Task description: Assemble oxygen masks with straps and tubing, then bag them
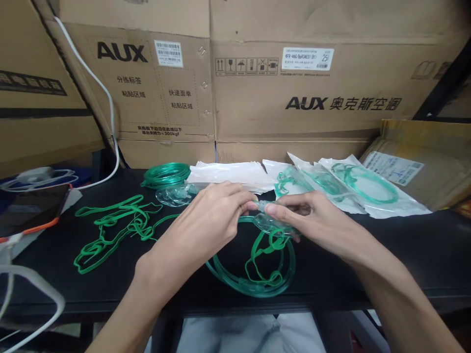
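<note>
My right hand (305, 208) is closed around a clear oxygen mask (270, 224), thumb and fingers on its pale connector (262, 206). Against that connector, my left hand (224, 206) has its fingertips pinched; a sliver of green shows there, seemingly the end of the green tubing, though the fingers mostly hide it. A coil of green tubing (253, 289) lies below on the black table. From the mask hangs a green elastic strap (253, 257), drooping in loops over the coil.
Left of my hands lie tangled green straps (110, 235). Behind them are another tubing coil (167, 174) and clear mask (176, 195). White packets (228, 175) and bagged tubing sets (371, 184) line the back. A phone (35, 213) sits far left; cardboard (250, 117) walls the rear.
</note>
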The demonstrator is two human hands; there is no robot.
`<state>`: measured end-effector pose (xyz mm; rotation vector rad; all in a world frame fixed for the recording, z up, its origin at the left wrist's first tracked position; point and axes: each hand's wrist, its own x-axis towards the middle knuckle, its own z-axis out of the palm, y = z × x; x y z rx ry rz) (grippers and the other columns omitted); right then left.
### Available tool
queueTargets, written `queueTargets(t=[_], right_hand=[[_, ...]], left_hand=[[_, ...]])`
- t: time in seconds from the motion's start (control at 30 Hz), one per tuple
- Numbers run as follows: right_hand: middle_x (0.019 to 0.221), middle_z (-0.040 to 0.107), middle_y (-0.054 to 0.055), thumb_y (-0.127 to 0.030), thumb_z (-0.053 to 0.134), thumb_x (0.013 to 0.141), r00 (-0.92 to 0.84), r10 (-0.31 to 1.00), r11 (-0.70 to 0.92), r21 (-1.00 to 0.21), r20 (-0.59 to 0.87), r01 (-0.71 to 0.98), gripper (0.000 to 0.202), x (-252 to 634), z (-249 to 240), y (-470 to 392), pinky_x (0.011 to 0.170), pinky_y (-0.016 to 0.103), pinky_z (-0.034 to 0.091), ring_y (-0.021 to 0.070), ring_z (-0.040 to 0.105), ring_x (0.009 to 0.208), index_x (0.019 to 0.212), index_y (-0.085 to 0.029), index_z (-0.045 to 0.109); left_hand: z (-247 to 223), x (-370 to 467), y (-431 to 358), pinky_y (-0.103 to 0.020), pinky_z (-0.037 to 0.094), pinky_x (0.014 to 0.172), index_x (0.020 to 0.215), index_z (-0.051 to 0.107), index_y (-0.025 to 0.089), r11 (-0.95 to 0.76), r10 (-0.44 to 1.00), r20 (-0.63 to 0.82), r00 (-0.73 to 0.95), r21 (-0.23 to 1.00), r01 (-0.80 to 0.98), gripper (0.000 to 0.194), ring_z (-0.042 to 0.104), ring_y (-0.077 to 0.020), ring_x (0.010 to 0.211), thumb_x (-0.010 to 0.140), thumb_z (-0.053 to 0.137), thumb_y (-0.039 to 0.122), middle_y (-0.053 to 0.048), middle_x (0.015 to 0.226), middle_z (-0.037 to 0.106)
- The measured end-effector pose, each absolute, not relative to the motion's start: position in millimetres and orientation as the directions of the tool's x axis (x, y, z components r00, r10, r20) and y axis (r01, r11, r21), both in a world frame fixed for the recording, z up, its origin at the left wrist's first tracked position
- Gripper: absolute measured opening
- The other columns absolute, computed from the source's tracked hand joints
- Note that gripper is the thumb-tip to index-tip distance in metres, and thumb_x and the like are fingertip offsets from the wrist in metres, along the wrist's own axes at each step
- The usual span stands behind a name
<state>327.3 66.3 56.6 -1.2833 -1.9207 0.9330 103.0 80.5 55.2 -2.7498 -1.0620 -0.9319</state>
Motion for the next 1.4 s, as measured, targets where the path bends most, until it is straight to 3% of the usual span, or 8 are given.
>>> queueTargets(t=[0.3, 0.43, 0.57, 0.7, 0.9, 1.13, 1.4], right_hand=[[0.071, 0.061, 0.0, -0.06, 0.054, 0.098, -0.411, 0.891, 0.422, -0.687, 0.193, 0.592, 0.044, 341.6, 62.5, 64.3, 0.053, 0.027, 0.04, 0.0167, 0.053, 0.063, 0.086, -0.022, 0.074], [0.073, 0.07, 0.0, -0.059, 0.059, 0.096, -0.319, 0.91, 0.415, -0.564, 0.265, 0.714, 0.04, 336.7, 63.0, 57.3, 0.054, 0.028, 0.044, 0.019, 0.061, 0.064, 0.089, -0.024, 0.077], [0.088, 0.078, 0.003, -0.064, 0.059, 0.094, -0.234, 0.912, 0.376, -0.459, 0.336, 0.805, 0.044, 332.1, 61.1, 52.7, 0.062, 0.032, 0.049, 0.0236, 0.067, 0.074, 0.098, -0.025, 0.079], [0.098, 0.08, 0.003, -0.06, 0.062, 0.094, -0.252, 0.9, 0.407, -0.473, 0.356, 0.781, 0.039, 331.6, 62.5, 51.5, 0.07, 0.033, 0.052, 0.0255, 0.071, 0.085, 0.102, -0.027, 0.08], [0.084, 0.078, -0.002, -0.053, 0.06, 0.097, -0.299, 0.888, 0.447, -0.503, 0.349, 0.74, 0.032, 331.9, 67.4, 50.5, 0.061, 0.03, 0.048, 0.0204, 0.069, 0.074, 0.092, -0.027, 0.078], [0.085, 0.078, 0.001, -0.053, 0.062, 0.096, -0.315, 0.857, 0.49, -0.453, 0.409, 0.745, 0.035, 330.5, 62.0, 56.3, 0.064, 0.032, 0.047, 0.0229, 0.068, 0.076, 0.085, -0.023, 0.076], [0.094, 0.078, 0.001, -0.051, 0.067, 0.095, -0.327, 0.814, 0.544, -0.431, 0.481, 0.72, 0.029, 331.3, 59.3, 62.1, 0.075, 0.035, 0.049, 0.0233, 0.068, 0.086, 0.098, -0.024, 0.078]], left_hand=[[56.0, 104.4, 81.6, -0.035, 0.044, 0.09, 0.102, 0.068, 0.023, -0.743, 0.627, 0.55, 0.551, 0.212, 0.635, 0.016, 0.065, -0.0193, 0.099, 0.106, 0.054, 0.029, 0.001, 0.107, 0.072], [53.1, 105.5, 80.3, -0.035, 0.043, 0.088, 0.106, 0.068, 0.022, -0.745, 0.62, 0.536, 0.573, 0.174, 0.644, 0.018, 0.064, -0.0196, 0.098, 0.107, 0.052, 0.029, 0.0, 0.108, 0.071], [50.3, 106.6, 80.2, -0.035, 0.043, 0.087, 0.107, 0.067, 0.021, -0.742, 0.611, 0.532, 0.586, 0.127, 0.659, 0.017, 0.063, -0.0194, 0.098, 0.107, 0.051, 0.028, -0.001, 0.107, 0.069], [49.8, 108.0, 80.5, -0.035, 0.044, 0.085, 0.106, 0.065, 0.02, -0.738, 0.602, 0.543, 0.585, 0.098, 0.668, 0.017, 0.061, -0.0198, 0.097, 0.107, 0.049, 0.021, -0.002, 0.106, 0.066], [48.9, 111.2, 81.0, -0.034, 0.046, 0.086, 0.102, 0.064, 0.019, -0.763, 0.569, 0.567, 0.596, 0.092, 0.64, 0.021, 0.061, -0.0195, 0.096, 0.101, 0.048, 0.005, -0.003, 0.104, 0.066], [47.7, 110.6, 82.1, -0.033, 0.044, 0.082, 0.098, 0.062, 0.019, -0.74, 0.59, 0.572, 0.57, 0.099, 0.666, 0.018, 0.062, -0.0206, 0.097, 0.101, 0.049, 0.006, -0.003, 0.103, 0.067], [53.0, 109.2, 78.7, -0.031, 0.039, 0.075, 0.095, 0.063, 0.019, -0.727, 0.624, 0.578, 0.526, 0.183, 0.662, 0.019, 0.06, -0.0172, 0.089, 0.1, 0.05, 0.005, 0.001, 0.096, 0.066]])
